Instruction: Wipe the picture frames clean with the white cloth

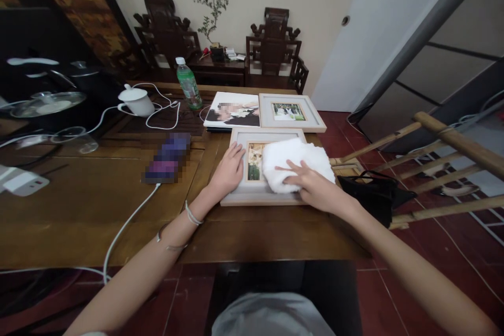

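Note:
A light wooden picture frame (264, 200) lies flat near the table's front edge, with a small picture (254, 163) inside its pale mat. My left hand (229, 169) grips the frame's left side, its fingers bent over the border. In my right hand (309, 181) is a fluffy white cloth (293, 155), pressed on the frame's right half. The fingers are spread over the cloth, which hides part of the picture and the right border. Just behind lie a second wooden frame (312, 119) and a white-backed photo panel (240, 98), side by side.
A green-labelled bottle (189, 84) stands behind the panel. Left of the frames are a phone (167, 160) on a white cable, a lidded white cup (136, 101), a clear plastic cup (81, 139) and a covered pan (51, 105). A wooden chair (457, 142) stands to the right.

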The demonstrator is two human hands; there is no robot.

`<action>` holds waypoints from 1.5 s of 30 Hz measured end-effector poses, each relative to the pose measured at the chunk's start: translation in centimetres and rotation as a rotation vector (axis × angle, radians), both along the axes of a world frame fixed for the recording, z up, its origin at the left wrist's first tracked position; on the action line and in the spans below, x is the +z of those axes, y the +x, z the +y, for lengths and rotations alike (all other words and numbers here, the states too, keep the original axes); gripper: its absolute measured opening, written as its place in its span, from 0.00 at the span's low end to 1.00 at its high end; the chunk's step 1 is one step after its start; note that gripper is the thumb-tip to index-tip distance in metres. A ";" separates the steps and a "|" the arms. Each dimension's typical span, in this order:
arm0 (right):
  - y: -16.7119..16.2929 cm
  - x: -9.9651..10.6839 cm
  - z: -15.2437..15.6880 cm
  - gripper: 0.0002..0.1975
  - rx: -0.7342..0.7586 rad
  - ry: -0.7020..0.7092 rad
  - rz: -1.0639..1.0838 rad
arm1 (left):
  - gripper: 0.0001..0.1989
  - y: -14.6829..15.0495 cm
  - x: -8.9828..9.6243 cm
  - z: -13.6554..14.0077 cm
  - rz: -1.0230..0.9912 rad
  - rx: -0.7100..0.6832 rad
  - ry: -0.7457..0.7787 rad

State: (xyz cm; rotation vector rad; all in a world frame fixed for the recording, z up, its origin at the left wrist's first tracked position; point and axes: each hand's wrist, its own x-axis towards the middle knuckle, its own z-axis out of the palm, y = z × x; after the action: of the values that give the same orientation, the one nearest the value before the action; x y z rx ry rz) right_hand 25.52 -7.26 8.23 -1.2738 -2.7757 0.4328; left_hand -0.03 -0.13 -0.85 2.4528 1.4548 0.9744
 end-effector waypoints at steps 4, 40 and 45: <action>0.4 -1.3 3.7 0.35 -0.095 0.179 -0.033 | 0.20 -0.1 -0.1 0.1 -0.022 -0.007 0.016; -1.7 1.3 -0.9 0.33 -0.022 0.011 -0.083 | 0.20 0.2 0.5 -0.2 0.010 0.005 -0.020; -2.3 2.6 -3.6 0.32 0.086 -0.140 0.010 | 0.20 0.2 0.6 -0.3 0.021 0.018 -0.027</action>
State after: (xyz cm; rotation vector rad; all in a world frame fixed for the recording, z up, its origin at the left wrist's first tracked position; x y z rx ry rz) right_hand 23.25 -10.87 10.79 -1.1760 -2.8443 0.6473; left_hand 0.21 -0.43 -0.22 2.4427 1.4898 0.9292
